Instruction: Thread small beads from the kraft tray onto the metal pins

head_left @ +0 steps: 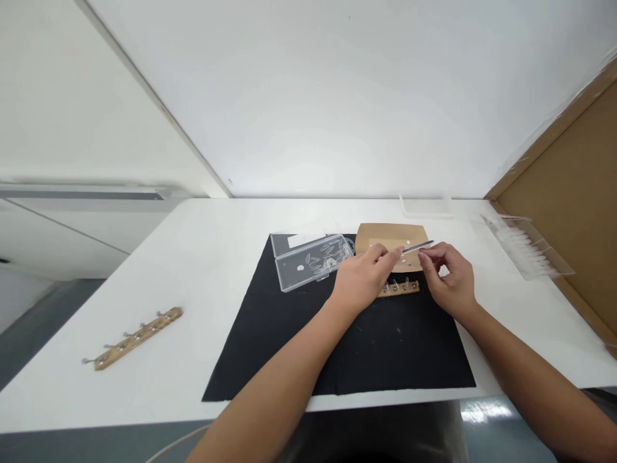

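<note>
My left hand (pixel 364 276) is closed around a slim flat grey strip (pixel 418 246) that looks like a nail file. The strip points right, and its far end lies just above the fingertips of my right hand (pixel 450 276). My right thumb and fingers are pinched together; what sits between them is too small to make out. Below and between the hands, a wooden nail-tip stand (pixel 400 289) with several clear tips lies on the black cloth (pixel 376 354), partly hidden by my left hand. Behind the hands is a brown paper sheet (pixel 390 233) with small white bits on it.
An open clear plastic box (pixel 289 275) with several clear nail tips lies left of my left hand. A second wooden stand (pixel 139 337) rests on the white table (pixel 207 257) at left. At right are a clear pack of nail tips (pixel 525 247) and a cardboard panel (pixel 573 193).
</note>
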{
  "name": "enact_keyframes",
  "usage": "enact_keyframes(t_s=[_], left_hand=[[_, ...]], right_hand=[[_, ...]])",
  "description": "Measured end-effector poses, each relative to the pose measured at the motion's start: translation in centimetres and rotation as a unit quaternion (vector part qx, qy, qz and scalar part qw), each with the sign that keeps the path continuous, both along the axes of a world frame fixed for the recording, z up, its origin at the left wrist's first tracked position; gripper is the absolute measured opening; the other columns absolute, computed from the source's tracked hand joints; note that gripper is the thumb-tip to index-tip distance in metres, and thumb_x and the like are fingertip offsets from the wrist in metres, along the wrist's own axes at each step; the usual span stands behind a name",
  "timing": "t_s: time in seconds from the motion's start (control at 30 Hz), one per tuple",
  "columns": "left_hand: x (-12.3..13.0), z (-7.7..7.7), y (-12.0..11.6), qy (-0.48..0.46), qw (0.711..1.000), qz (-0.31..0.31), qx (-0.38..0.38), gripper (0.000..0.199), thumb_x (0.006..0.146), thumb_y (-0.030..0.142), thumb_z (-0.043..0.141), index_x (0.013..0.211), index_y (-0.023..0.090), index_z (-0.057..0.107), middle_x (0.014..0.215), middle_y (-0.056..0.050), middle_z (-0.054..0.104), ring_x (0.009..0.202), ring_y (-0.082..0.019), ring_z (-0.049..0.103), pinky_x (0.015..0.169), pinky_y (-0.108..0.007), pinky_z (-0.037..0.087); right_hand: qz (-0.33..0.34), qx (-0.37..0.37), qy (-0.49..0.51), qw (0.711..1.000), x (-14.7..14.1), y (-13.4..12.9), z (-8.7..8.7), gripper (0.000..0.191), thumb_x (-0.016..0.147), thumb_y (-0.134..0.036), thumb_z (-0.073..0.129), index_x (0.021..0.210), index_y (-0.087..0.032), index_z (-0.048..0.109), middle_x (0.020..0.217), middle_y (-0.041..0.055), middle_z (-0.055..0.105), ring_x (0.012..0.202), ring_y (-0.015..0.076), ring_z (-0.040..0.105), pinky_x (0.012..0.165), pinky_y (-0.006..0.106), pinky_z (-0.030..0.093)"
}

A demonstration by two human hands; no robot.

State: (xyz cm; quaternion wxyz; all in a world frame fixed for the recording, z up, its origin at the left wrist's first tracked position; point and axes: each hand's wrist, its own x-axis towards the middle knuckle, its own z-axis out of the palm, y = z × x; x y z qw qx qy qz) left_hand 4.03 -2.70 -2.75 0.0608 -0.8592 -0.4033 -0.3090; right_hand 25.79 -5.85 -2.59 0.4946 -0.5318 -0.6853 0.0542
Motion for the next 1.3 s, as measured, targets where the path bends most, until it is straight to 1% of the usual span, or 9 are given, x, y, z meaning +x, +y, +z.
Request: enact_keyframes(t_s=[0.13, 0.23, 0.37, 0.5, 0.6, 0.7, 0.9, 1.07, 1.3], left_hand=[[0.1, -0.1, 0.2, -0.012, 1.000, -0.008, -0.012, 0.033, 0.112, 0.031, 0.046, 0.136, 0.024, 0.067, 0.101, -0.004, 0.076, 0.081, -0.014, 0.072, 0.058, -0.024, 0.043], [0.3, 0.0, 0.1, -0.032, 0.999, -0.015, 0.008, 0.031, 0.112, 0.032, 0.046, 0.129, 0.021, 0.070, 0.101, -0.006, 0.077, 0.083, -0.015, 0.072, 0.061, -0.024, 0.046], [0.6, 0.3, -0.2, -0.053, 0.997, -0.017, 0.043, 0.027, 0.111, 0.030, 0.050, 0.123, 0.019, 0.071, 0.100, -0.007, 0.077, 0.085, -0.016, 0.072, 0.067, -0.026, 0.049], [0.7, 0.4, -0.4, -0.064, 0.997, -0.031, 0.036, 0.027, 0.111, 0.029, 0.050, 0.126, 0.020, 0.070, 0.104, -0.007, 0.077, 0.088, -0.016, 0.071, 0.069, -0.026, 0.050], [0.7, 0.6, -0.4, -0.074, 0.995, -0.044, 0.041, 0.027, 0.111, 0.028, 0.049, 0.126, 0.018, 0.070, 0.111, -0.009, 0.076, 0.089, -0.015, 0.071, 0.069, -0.026, 0.050], [0.8, 0.6, -0.5, -0.071, 0.995, -0.049, 0.041, 0.029, 0.111, 0.026, 0.048, 0.129, 0.017, 0.068, 0.110, -0.009, 0.075, 0.088, -0.015, 0.071, 0.068, -0.025, 0.050], [1.2, 0.2, -0.5, -0.066, 0.997, -0.035, 0.035, 0.031, 0.112, 0.028, 0.046, 0.128, 0.016, 0.069, 0.095, -0.007, 0.073, 0.080, -0.015, 0.070, 0.065, -0.025, 0.050], [1.4, 0.3, -0.8, -0.056, 0.998, -0.002, 0.030, 0.030, 0.112, 0.029, 0.047, 0.127, 0.016, 0.069, 0.093, -0.007, 0.071, 0.078, -0.015, 0.069, 0.063, -0.025, 0.048], [1.6, 0.1, -0.7, -0.039, 0.998, 0.035, 0.042, 0.030, 0.112, 0.030, 0.046, 0.120, 0.018, 0.072, 0.089, -0.005, 0.070, 0.070, -0.014, 0.065, 0.057, -0.025, 0.043]], right_hand=[[-0.003, 0.004, -0.004, 1.000, 0.0, 0.0, -0.1, 0.015, 0.102, -0.039, 0.066, 0.099, -0.025, 0.071, 0.084, 0.0024, 0.069, 0.064, 0.0162, 0.058, 0.059, 0.033, 0.050], [-0.005, 0.003, -0.005, 1.000, 0.1, 0.0, -0.2, 0.015, 0.103, -0.038, 0.064, 0.097, -0.025, 0.068, 0.088, 0.0030, 0.070, 0.066, 0.0163, 0.060, 0.061, 0.033, 0.051], [0.006, 0.010, -0.003, 1.000, 0.0, 0.1, -0.2, 0.012, 0.104, -0.035, 0.060, 0.098, -0.025, 0.065, 0.088, 0.0030, 0.070, 0.071, 0.0177, 0.063, 0.064, 0.034, 0.053], [0.016, 0.023, -0.011, 1.000, -0.2, 0.1, 0.0, 0.011, 0.104, -0.032, 0.060, 0.096, -0.026, 0.063, 0.088, 0.0037, 0.070, 0.075, 0.0191, 0.064, 0.067, 0.036, 0.053], [-0.002, 0.033, -0.018, 0.999, -0.4, 0.0, 0.0, 0.009, 0.104, -0.032, 0.060, 0.097, -0.026, 0.063, 0.089, 0.0036, 0.070, 0.074, 0.0190, 0.064, 0.068, 0.036, 0.053], [-0.028, 0.034, -0.035, 0.998, -0.5, 0.1, -0.2, 0.009, 0.104, -0.033, 0.059, 0.100, -0.026, 0.062, 0.089, 0.0038, 0.070, 0.074, 0.0198, 0.065, 0.068, 0.036, 0.053], [-0.072, 0.065, -0.104, 0.990, -0.9, 0.7, -0.6, 0.006, 0.104, -0.028, 0.058, 0.099, -0.025, 0.059, 0.092, 0.0053, 0.071, 0.074, 0.0216, 0.062, 0.071, 0.039, 0.046], [-0.101, 0.096, -0.181, 0.974, -1.2, 1.1, -0.4, 0.008, 0.104, -0.026, 0.057, 0.096, -0.024, 0.056, 0.083, 0.0037, 0.068, 0.067, 0.0205, 0.056, 0.070, 0.039, 0.039], [-0.073, 0.075, -0.249, 0.963, -1.7, 1.5, -0.6, 0.019, 0.106, -0.026, 0.055, 0.087, -0.024, 0.052, 0.073, -0.0003, 0.064, 0.065, 0.0188, 0.057, 0.073, 0.038, 0.035]])
